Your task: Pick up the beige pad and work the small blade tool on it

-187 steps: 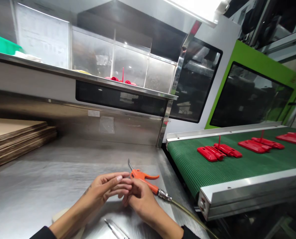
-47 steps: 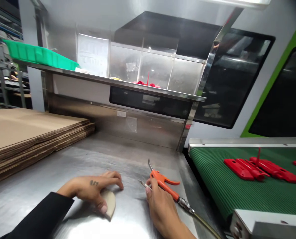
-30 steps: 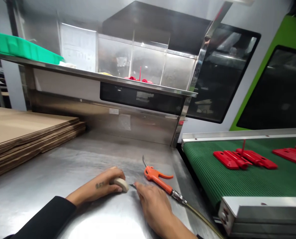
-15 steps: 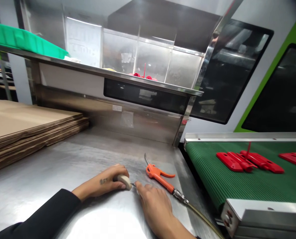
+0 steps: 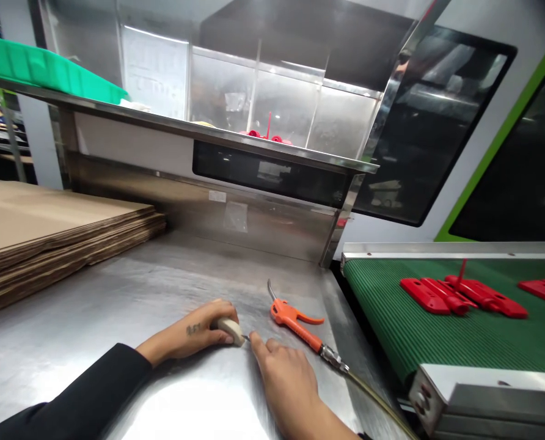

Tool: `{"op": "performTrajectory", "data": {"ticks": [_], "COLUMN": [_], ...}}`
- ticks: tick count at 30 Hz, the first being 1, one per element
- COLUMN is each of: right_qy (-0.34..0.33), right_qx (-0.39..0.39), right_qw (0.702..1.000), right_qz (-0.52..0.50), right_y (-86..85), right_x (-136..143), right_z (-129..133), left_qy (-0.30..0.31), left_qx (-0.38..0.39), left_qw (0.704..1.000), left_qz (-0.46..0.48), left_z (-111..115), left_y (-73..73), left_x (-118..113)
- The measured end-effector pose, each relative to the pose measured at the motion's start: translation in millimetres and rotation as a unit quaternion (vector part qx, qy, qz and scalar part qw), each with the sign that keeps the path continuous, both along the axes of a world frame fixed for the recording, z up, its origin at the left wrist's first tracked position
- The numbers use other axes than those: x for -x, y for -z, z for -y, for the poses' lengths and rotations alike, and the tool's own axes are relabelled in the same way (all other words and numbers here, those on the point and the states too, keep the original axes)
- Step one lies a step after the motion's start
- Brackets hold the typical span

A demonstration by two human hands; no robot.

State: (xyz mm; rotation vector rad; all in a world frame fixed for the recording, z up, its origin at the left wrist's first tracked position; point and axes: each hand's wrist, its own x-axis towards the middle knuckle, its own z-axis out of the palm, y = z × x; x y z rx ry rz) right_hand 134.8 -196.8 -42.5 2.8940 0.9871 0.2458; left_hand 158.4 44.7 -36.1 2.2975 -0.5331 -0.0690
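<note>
My left hand [image 5: 208, 330] is closed around a cream-coloured, curved, rounded piece [image 5: 231, 331], holding it low over the metal table [image 5: 185, 379]. Its kind I cannot make out. Facing it from the right, my right hand [image 5: 288, 379] has its fingers closed on a thin, dark pointed tool [image 5: 247, 337]. Only the tip shows, at the right end of the cream piece; my fingers hide the remainder. Just beyond my right hand lies an orange air blow gun [image 5: 295, 321] with a bent metal nozzle, and nothing grips it.
Stacked flat cardboard [image 5: 71, 223] fills the table's left side. On the right, a green conveyor belt [image 5: 391, 305] carries red moulded parts [image 5: 465, 293]. A metal shelf [image 5: 171, 125] crosses behind, bearing a green tray [image 5: 47, 70] and red pieces [image 5: 272, 135]. The gun's hose [image 5: 377, 400] runs toward the front right.
The view has shifted slightly. Both hands keep nearly the same places, and the cream piece seems turned a little in my left hand.
</note>
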Motion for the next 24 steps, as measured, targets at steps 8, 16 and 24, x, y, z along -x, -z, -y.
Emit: {"op": "performTrajectory", "data": {"ticks": [8,16,24], "right_qy": [0.013,0.005,0.029], "right_qx": [0.014,0.051,0.04], "right_qw": [1.0,0.998,0.999], "right_qz": [-0.012,-0.021,-0.016], "right_y": [-1.3,-9.8,-7.9], "right_x": [2,5,4], "right_z": [0,-6,0], "left_qy": [-0.003,-0.008,-0.008], "left_qx": [0.018,0.023,0.021], "left_qw": [1.0,1.0,0.999], "left_qz": [-0.02,-0.015,-0.029], "left_z": [4,1,4], "left_y": [-5.8,-0.2,-8.7], "left_x": [3,1,6]}}
